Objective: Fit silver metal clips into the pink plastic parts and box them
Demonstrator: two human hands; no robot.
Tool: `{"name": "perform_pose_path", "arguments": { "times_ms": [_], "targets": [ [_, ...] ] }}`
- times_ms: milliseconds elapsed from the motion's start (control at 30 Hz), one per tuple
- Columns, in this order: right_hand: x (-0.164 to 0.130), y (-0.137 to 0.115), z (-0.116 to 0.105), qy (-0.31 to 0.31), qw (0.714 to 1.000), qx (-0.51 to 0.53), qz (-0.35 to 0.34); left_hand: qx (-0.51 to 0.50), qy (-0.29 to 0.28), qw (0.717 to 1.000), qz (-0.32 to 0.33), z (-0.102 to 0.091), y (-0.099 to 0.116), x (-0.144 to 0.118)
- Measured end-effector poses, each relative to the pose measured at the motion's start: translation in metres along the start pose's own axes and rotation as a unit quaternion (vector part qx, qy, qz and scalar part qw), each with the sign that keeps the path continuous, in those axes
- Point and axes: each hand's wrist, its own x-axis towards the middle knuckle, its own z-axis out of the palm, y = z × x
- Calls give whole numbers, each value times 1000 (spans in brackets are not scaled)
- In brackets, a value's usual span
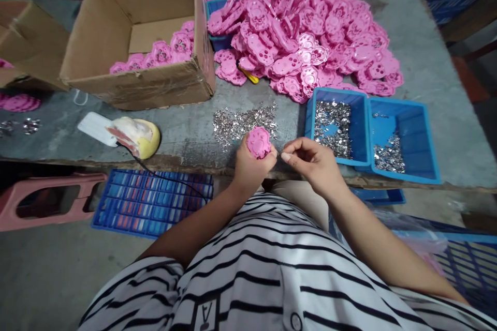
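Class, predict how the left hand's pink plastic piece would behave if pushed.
The pink plastic piece is probably stiff, looking unbent in the left hand. Similar pieces in the heap look thin and pierced, so it's likely light; their flattish form suggests sliding, not rolling.

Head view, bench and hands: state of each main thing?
Left grip: closed on pink part
Right grip: pinched, contents unclear
Pink pile: heaped, loose
Metal bits: loose, spread out
Large cardboard box: open, partly filled
Left blue bin: open, partly filled
Right blue bin: open, sparsely filled
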Motion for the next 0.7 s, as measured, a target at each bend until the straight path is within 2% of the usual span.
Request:
{"name": "perform_pose_path", "arguments": {
  "times_ms": [100,200,267,333,400,500,700],
  "targets": [
    [0,1,5,11,1000,1,-15,30,8,999,32,2,-2,-1],
    [2,2,5,18,1000,13,-21,8,-24,999,21,3,0,-3],
    [3,1,2,23,999,22,-31,-57,-76,995,-11,3,3,-5],
    [3,-1,-2,21,998,15,-51,-139,-133,980,-57,2,8,-5],
    [4,-4,-5,2,997,-14,-78,-188,-166,963,-101,1,12,-5],
    [4,-8,-8,-35,989,-73,-124,-185,-166,960,-127,-1,13,-4],
    [6,-15,-14,-80,962,-178,-193,-100,-156,979,-87,-4,11,-6]
  ]
}}
